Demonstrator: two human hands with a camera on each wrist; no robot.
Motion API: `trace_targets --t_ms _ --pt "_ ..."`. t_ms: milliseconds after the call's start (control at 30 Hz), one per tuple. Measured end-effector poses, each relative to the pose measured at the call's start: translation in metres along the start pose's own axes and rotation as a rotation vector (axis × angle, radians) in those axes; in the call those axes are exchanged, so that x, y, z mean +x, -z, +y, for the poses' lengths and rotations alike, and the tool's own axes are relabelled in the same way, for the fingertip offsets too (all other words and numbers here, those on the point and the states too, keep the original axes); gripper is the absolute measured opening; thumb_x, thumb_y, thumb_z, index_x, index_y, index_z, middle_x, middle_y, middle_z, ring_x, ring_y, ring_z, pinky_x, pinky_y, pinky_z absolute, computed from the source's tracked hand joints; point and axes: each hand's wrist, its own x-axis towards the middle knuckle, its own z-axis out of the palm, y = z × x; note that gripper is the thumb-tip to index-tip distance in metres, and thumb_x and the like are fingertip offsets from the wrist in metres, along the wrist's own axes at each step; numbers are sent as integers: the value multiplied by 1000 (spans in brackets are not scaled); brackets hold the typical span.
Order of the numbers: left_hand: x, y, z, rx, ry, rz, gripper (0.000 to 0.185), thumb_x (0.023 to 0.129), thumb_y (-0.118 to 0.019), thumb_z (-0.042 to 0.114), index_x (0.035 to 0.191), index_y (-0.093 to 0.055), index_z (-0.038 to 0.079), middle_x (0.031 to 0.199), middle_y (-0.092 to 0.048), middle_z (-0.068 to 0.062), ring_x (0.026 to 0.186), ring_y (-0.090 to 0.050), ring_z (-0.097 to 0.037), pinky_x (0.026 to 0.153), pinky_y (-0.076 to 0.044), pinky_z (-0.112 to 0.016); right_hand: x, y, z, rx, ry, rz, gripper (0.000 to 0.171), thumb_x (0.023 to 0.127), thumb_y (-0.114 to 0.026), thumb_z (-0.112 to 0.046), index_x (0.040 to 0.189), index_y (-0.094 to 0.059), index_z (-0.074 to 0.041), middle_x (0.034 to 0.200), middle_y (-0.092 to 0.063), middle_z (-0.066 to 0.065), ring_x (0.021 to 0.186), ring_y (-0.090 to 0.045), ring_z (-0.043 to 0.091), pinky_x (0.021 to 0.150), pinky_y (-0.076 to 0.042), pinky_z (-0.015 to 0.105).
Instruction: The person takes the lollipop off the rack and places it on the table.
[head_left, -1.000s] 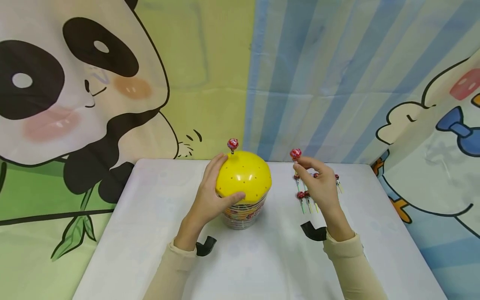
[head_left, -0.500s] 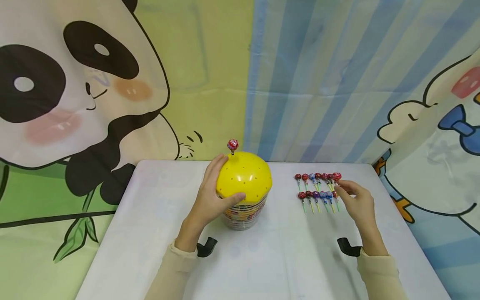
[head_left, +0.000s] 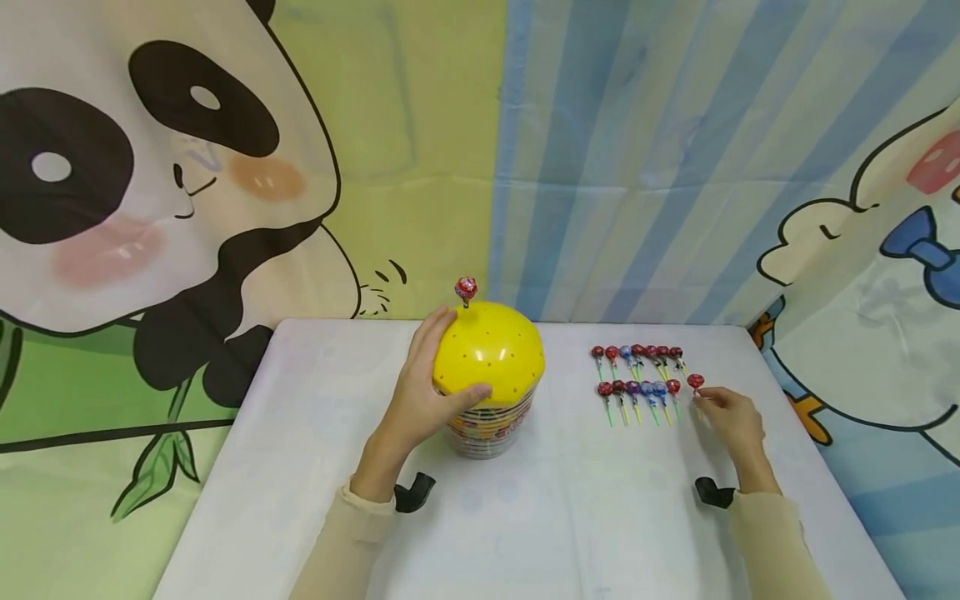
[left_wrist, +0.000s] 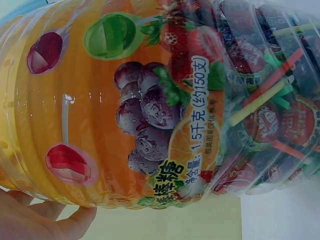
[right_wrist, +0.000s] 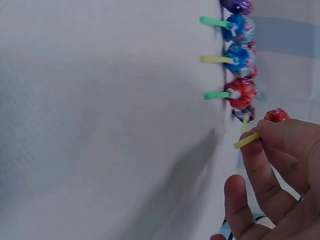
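Note:
My left hand (head_left: pixel 416 392) grips the side of a yellow domed lid (head_left: pixel 498 350) dotted with small holes. Under that lid stands a clear ribbed plastic jar (head_left: pixel 483 442); its fruit label (left_wrist: pixel 145 100) and several wrapped lollipops inside (left_wrist: pixel 265 100) show in the left wrist view. One red lollipop (head_left: pixel 466 288) stands upright in the lid near my left fingertips. To the right, my right hand (head_left: pixel 735 421) pinches the yellow stick of another red-wrapped lollipop (head_left: pixel 696 381) between thumb and index finger, beside the right end of the lower lollipop row (head_left: pixel 633 389).
Two rows of wrapped lollipops lie on the white table (head_left: pixel 585 500), the farther row (head_left: pixel 637 352) just behind the lower one. Behind the table hangs a cartoon backdrop (head_left: pixel 420 167) with a panda and a duck. A black mount (head_left: pixel 714 493) sits at each wrist.
My right hand, still pinching the red lollipop, has moved right and down, past the far row to the lower row's right end. The left hand stays on the lid.

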Motion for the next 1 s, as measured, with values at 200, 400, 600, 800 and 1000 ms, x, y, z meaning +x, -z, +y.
trace_targets --t_ms 200,400,600,800,1000 --pt "0 -1 1 -3 0 2 92 78 -79 55 155 -31 40 160 -19 18 139 -36 -19 102 -43 -54 10 -9 7 -31 -38 -29 37 100 -59 -26 124 -65 1 122 -62 27 118 -47 49 97 -14 79" --pt "0 0 1 3 6 3 92 78 -79 55 155 -31 41 160 -20 18 138 -37 -19 102 -43 -54 11 -12 6 -58 -30 -34 35 100 -59 -24 122 -65 2 120 -63 26 116 -48 49 96 -15 79" --pt "0 -1 2 3 15 1 92 78 -79 55 154 -31 41 160 -20 17 138 -37 -19 102 -43 -54 11 -10 6 -83 -13 -37 34 100 -58 -23 120 -65 3 117 -63 26 114 -48 50 93 -18 78" --pt "0 -1 1 2 15 0 92 78 -79 55 154 -31 40 161 -21 11 138 -37 -20 102 -43 -55 9 -11 6 -119 1 -32 33 99 -59 -23 118 -66 3 116 -63 27 113 -49 50 92 -20 76" --pt "0 -1 0 1 16 -1 92 78 -79 55 155 -31 40 161 -21 14 138 -37 -20 102 -43 -55 6 -5 -1 -145 0 -28 33 99 -59 -23 118 -65 4 117 -63 27 113 -49 51 92 -21 75"
